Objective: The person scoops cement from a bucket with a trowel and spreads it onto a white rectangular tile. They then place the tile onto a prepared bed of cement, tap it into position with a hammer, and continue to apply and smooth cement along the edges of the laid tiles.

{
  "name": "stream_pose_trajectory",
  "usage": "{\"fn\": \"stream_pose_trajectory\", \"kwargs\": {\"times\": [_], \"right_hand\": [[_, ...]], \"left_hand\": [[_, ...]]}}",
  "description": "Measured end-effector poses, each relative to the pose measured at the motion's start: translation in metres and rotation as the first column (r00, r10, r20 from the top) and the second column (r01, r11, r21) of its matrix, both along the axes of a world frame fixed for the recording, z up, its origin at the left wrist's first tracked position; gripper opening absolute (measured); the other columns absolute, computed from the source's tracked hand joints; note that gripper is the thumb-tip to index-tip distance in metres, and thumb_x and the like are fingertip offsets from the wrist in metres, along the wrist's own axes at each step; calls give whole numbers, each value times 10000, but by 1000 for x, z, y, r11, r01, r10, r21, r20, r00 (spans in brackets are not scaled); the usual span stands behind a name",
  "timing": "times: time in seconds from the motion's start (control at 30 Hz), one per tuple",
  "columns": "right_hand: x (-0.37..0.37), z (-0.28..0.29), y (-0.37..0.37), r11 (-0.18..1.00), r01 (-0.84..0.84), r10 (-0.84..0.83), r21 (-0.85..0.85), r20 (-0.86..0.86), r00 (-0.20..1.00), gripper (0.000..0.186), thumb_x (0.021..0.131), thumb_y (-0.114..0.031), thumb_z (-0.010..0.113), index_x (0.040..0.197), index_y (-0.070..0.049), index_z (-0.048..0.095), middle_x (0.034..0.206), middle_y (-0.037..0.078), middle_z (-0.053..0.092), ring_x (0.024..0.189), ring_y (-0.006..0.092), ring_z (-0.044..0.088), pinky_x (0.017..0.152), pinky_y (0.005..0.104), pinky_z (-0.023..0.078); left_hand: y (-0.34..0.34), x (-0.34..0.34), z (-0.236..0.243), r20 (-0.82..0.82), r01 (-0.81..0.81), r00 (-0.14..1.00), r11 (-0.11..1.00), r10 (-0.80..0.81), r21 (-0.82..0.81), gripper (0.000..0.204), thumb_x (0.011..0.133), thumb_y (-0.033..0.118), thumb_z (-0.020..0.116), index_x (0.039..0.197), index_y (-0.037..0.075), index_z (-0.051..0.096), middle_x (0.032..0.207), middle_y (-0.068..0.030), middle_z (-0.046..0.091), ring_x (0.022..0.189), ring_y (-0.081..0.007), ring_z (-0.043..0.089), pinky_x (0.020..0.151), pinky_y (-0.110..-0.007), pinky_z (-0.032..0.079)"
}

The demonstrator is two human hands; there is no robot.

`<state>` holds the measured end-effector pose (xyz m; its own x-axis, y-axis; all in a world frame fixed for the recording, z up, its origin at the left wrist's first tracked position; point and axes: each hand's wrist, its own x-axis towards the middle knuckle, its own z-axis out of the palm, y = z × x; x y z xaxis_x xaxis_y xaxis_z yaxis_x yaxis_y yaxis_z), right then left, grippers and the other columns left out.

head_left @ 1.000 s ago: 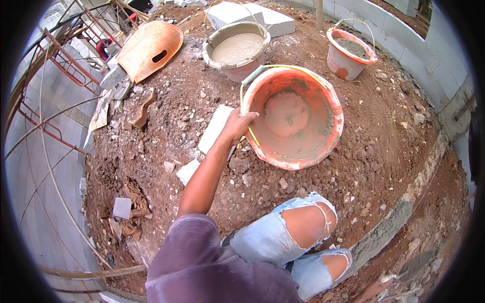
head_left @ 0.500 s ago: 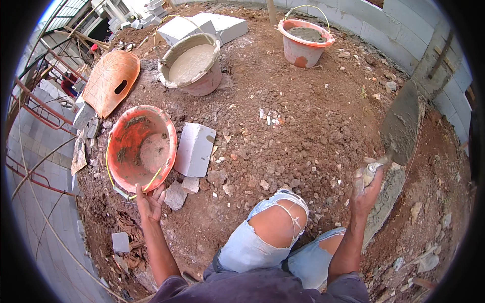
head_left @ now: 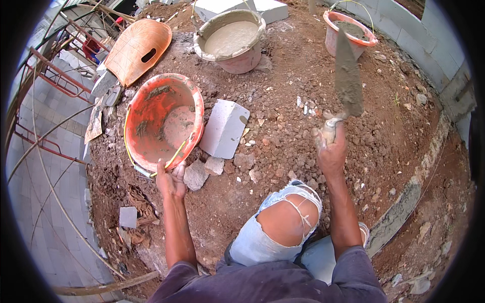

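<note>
My left hand (head_left: pixel 171 181) grips the near rim of a tilted orange bucket (head_left: pixel 197 93), thumb over the edge. Wet mortar smears the bucket's inside, and its yellow wire handle hangs down by my fingers. In my right hand (head_left: pixel 331 146) is a trowel (head_left: pixel 348 81), fingers wrapped round its pale handle. The mortar-coated blade points away from me, held above the soil. A grey-white block (head_left: pixel 225 129) lies just right of the bucket. At the right, a strip of wet mortar (head_left: pixel 396 219) runs along the ground.
A bucket of wet grey mix (head_left: pixel 240 60) stands farther off, with another bucket of mortar (head_left: pixel 343 43) at the far right. An orange plastic shell (head_left: pixel 134 53) leans at the left. Light block walls (head_left: pixel 419 40) border the right side. Reddish bars (head_left: pixel 60 83) and thin rods rise at the left.
The trowel has swung left and inward, off the mortar strip, its blade now pointing away. My left hand still holds the bucket. The whole view has shifted, with things sitting farther right.
</note>
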<state>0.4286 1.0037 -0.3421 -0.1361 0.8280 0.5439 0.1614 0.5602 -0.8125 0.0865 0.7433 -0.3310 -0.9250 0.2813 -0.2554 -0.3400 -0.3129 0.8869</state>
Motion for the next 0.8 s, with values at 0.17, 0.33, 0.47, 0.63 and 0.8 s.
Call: {"fn": "stream_pose_trajectory", "kwargs": {"times": [0.17,0.33,0.47,0.63,0.8], "right_hand": [[-83,4,29,870,156,-439,-467,-592,676,698,916,-131,737,1472,-24,330,1151,169,601,933,292,665,829,410,532],[-139,-95,-12,831,-171,477,-529,521,708,736,885,-109,719,1482,-23,298,1172,257,617,962,385,669,841,531,521],[-127,-50,9,865,137,-219,-483,-118,969,653,898,-110,714,1423,25,350,1262,281,577,1059,408,640,942,480,494],[-132,-124,-9,942,-242,332,-234,768,548,614,835,-27,645,1395,-25,393,1048,258,637,963,437,674,728,520,555],[-65,-94,-13,556,-530,563,-641,-179,807,623,827,-84,660,1410,-51,444,974,107,625,817,223,659,640,372,553]], "left_hand": [[-19,25,3,-58,-25,998,996,21,-84,345,1036,328,527,1085,-13,538,908,-210,715,674,-295,736,562,-320,647],[-21,2,-2,-90,9,996,992,-21,-127,352,1027,352,550,1050,1,543,873,-209,712,627,-279,729,538,-310,645],[-16,-1,-1,-120,-28,993,988,9,-153,329,1022,341,566,1020,13,547,838,-184,706,614,-264,726,518,-301,638],[10,-4,-22,-37,38,998,989,-44,-141,374,1033,332,551,1144,-23,518,884,-195,700,616,-276,726,509,-304,636],[9,-2,-28,-108,47,992,991,-60,-126,420,1026,393,570,1146,-8,524,936,-186,701,680,-279,740,545,-313,645]]}}
